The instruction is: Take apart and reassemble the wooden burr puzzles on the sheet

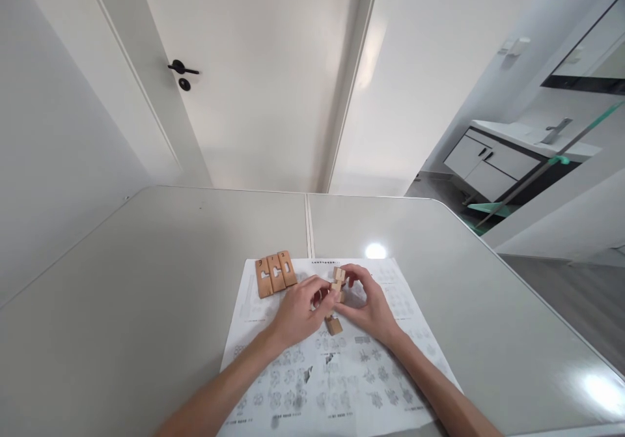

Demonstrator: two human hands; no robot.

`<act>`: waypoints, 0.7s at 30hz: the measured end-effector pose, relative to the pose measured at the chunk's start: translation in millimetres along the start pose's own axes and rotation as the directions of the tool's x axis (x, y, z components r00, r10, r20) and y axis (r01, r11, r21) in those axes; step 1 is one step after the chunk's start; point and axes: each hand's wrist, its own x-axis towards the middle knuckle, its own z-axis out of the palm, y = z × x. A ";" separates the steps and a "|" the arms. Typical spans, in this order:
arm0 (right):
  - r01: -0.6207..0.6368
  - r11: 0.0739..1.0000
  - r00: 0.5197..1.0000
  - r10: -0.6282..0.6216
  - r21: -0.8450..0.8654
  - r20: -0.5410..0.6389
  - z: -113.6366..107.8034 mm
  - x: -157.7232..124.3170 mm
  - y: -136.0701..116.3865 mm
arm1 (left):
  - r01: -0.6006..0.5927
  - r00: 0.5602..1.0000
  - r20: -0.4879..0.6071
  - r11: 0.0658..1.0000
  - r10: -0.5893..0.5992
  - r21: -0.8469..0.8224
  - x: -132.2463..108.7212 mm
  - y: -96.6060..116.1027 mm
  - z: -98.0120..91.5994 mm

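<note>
Between my two hands, small light wooden blocks stand up from the printed paper sheet. My left hand pinches them from the left with thumb and forefinger. From the right, my right hand holds the same blocks, its fingers curled around their side. My fingers hide part of the blocks. Just below the hands, a darker wooden piece lies on the sheet. Up and left of my left hand, flat brown wooden plates with cut-out slots and numbers lie side by side at the sheet's upper left.
The sheet lies on a large pale table with a seam across its far part. Beyond it is a white door with a black handle. At the right are a sink cabinet and a green-ended pole.
</note>
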 end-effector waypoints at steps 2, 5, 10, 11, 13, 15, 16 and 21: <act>0.017 1.000 1.000 -0.017 -0.005 0.026 0.0 0.8 0.4 | 0.032 0.999 0.013 0.997 -0.031 -0.066 0.4 0.3 0.9; 0.004 1.000 0.998 -0.002 -0.022 0.060 -0.6 1.3 3.7 | 0.108 0.994 0.012 0.965 -0.108 -0.239 1.7 0.1 0.9; -0.015 0.995 0.996 0.024 -0.102 0.090 -2.7 1.7 11.2 | 0.199 0.975 -0.005 0.880 -0.223 -0.431 4.0 -1.4 -0.7; -0.016 0.992 0.994 0.029 -0.122 0.101 -3.1 1.7 12.2 | 0.201 0.974 -0.009 0.879 -0.228 -0.433 4.2 -2.0 -0.6; -0.019 0.987 0.993 0.037 -0.157 0.113 -3.6 1.8 13.5 | 0.201 0.973 -0.013 0.878 -0.229 -0.435 4.2 -3.2 -0.2; -0.032 0.981 0.994 0.051 -0.191 0.097 -3.6 1.8 14.5 | 0.198 0.974 -0.016 0.877 -0.228 -0.437 4.0 -3.9 0.3; -0.046 0.977 0.994 0.065 -0.209 0.086 -3.5 1.7 15.1 | 0.197 0.974 -0.018 0.876 -0.227 -0.440 3.8 -3.9 0.4; -0.126 0.955 0.990 0.138 -0.270 0.027 -3.1 1.3 18.5 | 0.189 0.974 -0.029 0.873 -0.226 -0.450 3.5 -2.5 -0.1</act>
